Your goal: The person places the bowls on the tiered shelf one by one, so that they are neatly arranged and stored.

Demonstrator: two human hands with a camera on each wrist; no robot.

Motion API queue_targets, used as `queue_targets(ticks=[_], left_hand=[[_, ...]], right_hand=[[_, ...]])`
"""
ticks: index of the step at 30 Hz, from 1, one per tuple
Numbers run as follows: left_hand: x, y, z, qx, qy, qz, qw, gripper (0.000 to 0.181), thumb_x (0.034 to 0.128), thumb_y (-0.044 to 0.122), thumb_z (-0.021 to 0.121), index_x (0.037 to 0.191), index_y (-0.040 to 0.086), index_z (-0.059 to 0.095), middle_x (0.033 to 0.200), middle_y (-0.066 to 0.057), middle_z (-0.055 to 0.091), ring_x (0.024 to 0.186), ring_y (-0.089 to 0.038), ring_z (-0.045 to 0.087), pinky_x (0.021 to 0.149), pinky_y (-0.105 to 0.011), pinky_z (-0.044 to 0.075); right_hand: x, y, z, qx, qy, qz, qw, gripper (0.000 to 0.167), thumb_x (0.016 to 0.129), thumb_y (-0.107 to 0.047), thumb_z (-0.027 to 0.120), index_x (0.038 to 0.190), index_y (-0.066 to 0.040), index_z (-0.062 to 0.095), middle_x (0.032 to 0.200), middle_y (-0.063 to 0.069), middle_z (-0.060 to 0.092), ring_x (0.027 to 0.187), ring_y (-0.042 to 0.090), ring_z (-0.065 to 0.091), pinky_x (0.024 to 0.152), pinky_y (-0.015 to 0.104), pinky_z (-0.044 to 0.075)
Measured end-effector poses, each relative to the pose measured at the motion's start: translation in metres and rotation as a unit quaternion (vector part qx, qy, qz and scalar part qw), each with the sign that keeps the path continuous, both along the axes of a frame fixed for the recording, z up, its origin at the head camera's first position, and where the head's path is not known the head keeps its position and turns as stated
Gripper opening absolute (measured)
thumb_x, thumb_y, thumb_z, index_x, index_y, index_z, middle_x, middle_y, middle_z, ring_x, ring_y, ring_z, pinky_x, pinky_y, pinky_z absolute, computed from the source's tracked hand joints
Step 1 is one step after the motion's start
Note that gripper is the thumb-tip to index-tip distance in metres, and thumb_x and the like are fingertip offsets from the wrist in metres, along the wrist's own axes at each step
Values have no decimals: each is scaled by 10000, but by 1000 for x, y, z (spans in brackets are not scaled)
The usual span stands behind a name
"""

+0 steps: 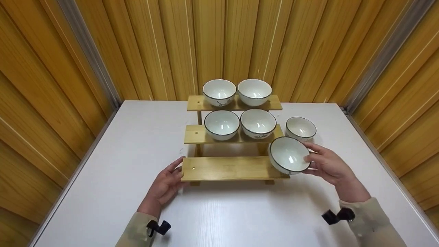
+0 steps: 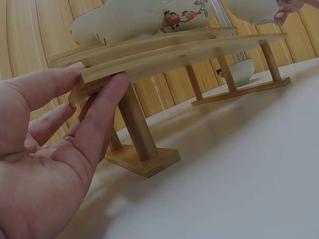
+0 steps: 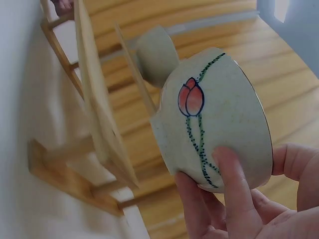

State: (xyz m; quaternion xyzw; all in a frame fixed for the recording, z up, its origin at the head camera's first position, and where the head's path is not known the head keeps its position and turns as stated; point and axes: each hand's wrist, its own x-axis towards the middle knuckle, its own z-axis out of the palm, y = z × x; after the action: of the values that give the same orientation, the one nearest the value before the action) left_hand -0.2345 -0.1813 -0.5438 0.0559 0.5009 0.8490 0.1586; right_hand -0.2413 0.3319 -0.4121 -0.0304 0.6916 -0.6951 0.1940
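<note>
My right hand (image 1: 327, 164) holds a white bowl (image 1: 289, 154) with a dark rim, tilted above the right end of the stand's lowest step. In the right wrist view, a pink flower bud on a dotted green stem decorates the bowl (image 3: 224, 109), and fingers wrap its underside and rim. My left hand (image 1: 168, 181) grips the left end of the three-step wooden stand (image 1: 229, 168); in the left wrist view, thumb and fingers pinch the board's end (image 2: 149, 57) from above and below. Two bowls (image 1: 219, 92) sit side by side on the top step and two bowls (image 1: 222, 124) on the middle step.
One more white bowl (image 1: 301, 127) stands on the white table (image 1: 137, 137), right of the stand and just behind the held bowl. Wood-look panel walls (image 1: 223, 41) enclose the table's back and sides, with grey metal posts (image 1: 87, 44) in the corners.
</note>
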Motion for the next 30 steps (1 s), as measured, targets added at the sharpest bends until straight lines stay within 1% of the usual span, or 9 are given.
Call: queue_targets(ticks=[3,5,8,13,17,20,24,30], left_hand=[[-1,0,0,11,-31,6,10000,693,1018,-52,509,1636,58,216,1390,-49,558,1213,-186,645,1019,-373,552],[-1,1,0,-3,-21,3,10000,693,1019,-53,503,1637,57,209,1389,-58,552,1211,-193,647,1013,-375,555],[-2,1,-1,-7,-18,-37,10000,698,1023,-44,507,1641,69,203,1403,-61,542,1232,-196,642,1023,-376,553],[-2,1,-1,17,-29,-24,10000,710,1016,-44,516,1642,66,198,1406,-67,534,1240,-199,635,1030,-378,550],[-1,0,-1,-13,-15,-2,10000,702,1016,-47,512,1639,65,207,1393,-63,545,1219,-199,641,1017,-374,554],[-1,0,-2,-62,-1,-11,10000,689,1023,-43,505,1639,70,217,1388,-54,548,1208,-195,643,1003,-368,558],[-1,0,-2,-40,-25,-12,10000,683,1023,-43,507,1636,80,233,1386,-52,547,1195,-194,647,990,-367,564],[0,-1,-1,32,11,-37,10000,684,1026,-49,494,1639,68,213,1406,-57,545,1208,-197,645,1007,-379,557]], right_hand=[[-4,-21,-4,165,44,170,9997,525,993,-23,548,1482,-209,504,1181,-36,632,969,136,709,871,375,606],[-6,-36,-7,242,54,228,9994,572,979,-24,555,1530,-138,449,1212,-6,607,986,146,695,873,382,601],[-10,-57,-13,179,78,347,9992,612,957,5,545,1550,-73,413,1282,65,541,1032,168,665,874,392,605],[-16,-92,-17,-184,22,594,9981,653,926,39,536,1556,14,364,1425,185,449,1121,224,635,908,438,602],[-18,-118,-18,-188,-40,689,9974,687,921,21,550,1574,16,335,1496,271,405,1147,264,627,934,465,589],[-20,-135,-19,-60,-31,684,9976,681,917,17,562,1568,-2,366,1507,307,401,1151,293,623,937,489,584],[-23,-154,-21,72,-45,588,9982,657,905,13,581,1544,-27,431,1490,300,433,1127,302,631,921,497,593],[-25,-173,-19,227,-111,514,9984,646,910,6,585,1539,-52,450,1484,273,464,1096,298,645,910,482,603]])
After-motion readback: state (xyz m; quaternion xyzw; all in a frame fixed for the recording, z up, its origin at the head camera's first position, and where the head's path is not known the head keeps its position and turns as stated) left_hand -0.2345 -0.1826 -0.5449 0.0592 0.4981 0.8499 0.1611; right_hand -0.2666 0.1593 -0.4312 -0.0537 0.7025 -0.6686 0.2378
